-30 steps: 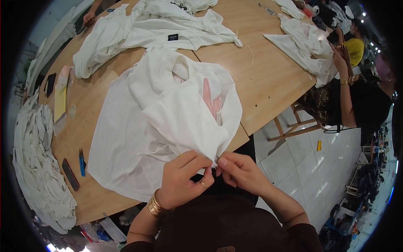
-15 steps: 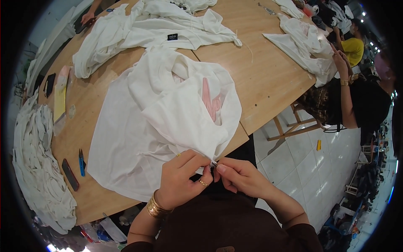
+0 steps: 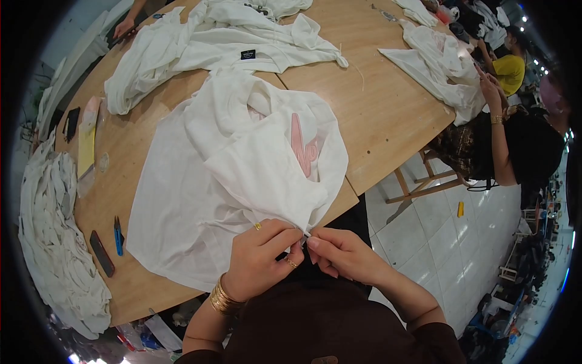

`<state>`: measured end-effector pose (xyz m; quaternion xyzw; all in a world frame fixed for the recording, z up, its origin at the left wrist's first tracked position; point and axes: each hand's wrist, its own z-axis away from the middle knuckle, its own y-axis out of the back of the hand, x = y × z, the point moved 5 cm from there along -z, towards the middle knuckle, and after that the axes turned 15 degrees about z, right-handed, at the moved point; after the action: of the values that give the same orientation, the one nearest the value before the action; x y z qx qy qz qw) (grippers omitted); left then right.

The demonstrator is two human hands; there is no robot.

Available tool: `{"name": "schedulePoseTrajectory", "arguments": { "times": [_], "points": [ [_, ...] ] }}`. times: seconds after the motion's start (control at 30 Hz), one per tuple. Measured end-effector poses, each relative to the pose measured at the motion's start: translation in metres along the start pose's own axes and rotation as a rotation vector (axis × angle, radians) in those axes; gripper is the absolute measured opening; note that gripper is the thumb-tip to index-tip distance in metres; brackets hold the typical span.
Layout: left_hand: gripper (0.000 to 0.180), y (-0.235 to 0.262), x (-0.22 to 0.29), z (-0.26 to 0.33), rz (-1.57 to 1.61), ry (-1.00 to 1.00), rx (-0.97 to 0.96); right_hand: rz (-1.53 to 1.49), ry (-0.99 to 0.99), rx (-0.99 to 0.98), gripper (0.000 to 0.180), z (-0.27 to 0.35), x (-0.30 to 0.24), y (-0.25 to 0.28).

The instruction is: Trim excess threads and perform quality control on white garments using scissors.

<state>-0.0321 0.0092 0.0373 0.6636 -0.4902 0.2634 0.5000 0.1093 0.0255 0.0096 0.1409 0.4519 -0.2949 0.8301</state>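
A large round wooden table (image 3: 388, 115) fills the workroom, its right edge curving above a white tiled floor (image 3: 436, 242). Slanted wooden legs (image 3: 418, 182) show beneath that edge.

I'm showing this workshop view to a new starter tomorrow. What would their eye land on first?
First, the white garment with a pink print spread across the middle of the wooden table, its hem pinched between the left hand and right hand at the near edge. Next, the heap of white garments at the table's left edge, with blue snips lying beside it. At the right, a seated person handles more white cloth.
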Motion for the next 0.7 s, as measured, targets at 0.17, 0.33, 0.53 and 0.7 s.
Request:
{"name": "schedulePoseTrajectory", "arguments": {
  "times": [0.17, 0.33, 0.53, 0.7],
  "points": [
    [0.019, -0.001, -0.001, 0.0, 0.049, 0.031, 0.009, -0.046, -0.006, 0.033, 0.032, 0.0, -0.001, 0.0],
    [0.015, 0.0, -0.007, 0.002, 0.305, 0.193, 0.057, -0.17, -0.063, 0.059, 0.033, 0.004, 0.001, 0.005],
    [0.014, 0.001, -0.006, 0.0, 0.299, 0.222, 0.081, -0.063, 0.043, 0.026, 0.034, 0.014, -0.011, 0.001],
    [0.011, 0.001, -0.002, -0.001, 0.282, 0.202, 0.1, -0.057, 0.045, 0.012, 0.034, 0.011, -0.006, -0.001]
  ]
}}
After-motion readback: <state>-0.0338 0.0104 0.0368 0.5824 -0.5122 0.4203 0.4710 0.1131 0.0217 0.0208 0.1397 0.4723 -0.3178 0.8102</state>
